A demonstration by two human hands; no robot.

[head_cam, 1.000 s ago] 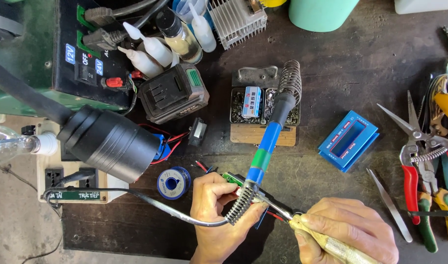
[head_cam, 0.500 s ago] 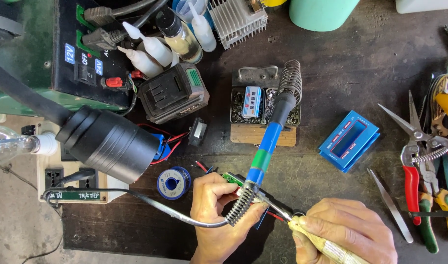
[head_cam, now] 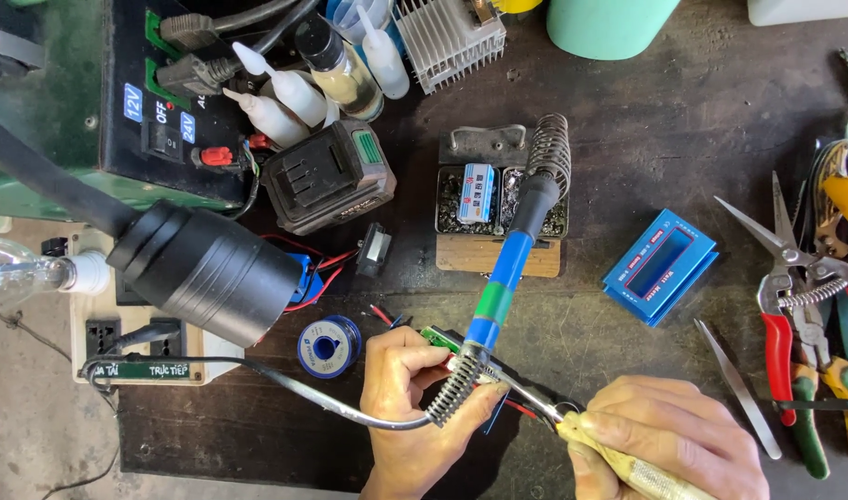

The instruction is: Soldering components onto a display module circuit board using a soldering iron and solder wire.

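The left hand pinches a small green board at its fingertips, while the right hand grips a yellow-handled tool whose tip meets it.

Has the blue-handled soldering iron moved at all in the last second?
No. The soldering iron sits in its coil stand, at the same spot beside the blue box.

Blue-and-green soldering iron handle, blue meter box, red-handled pliers, mint-green cup, blue solder spool
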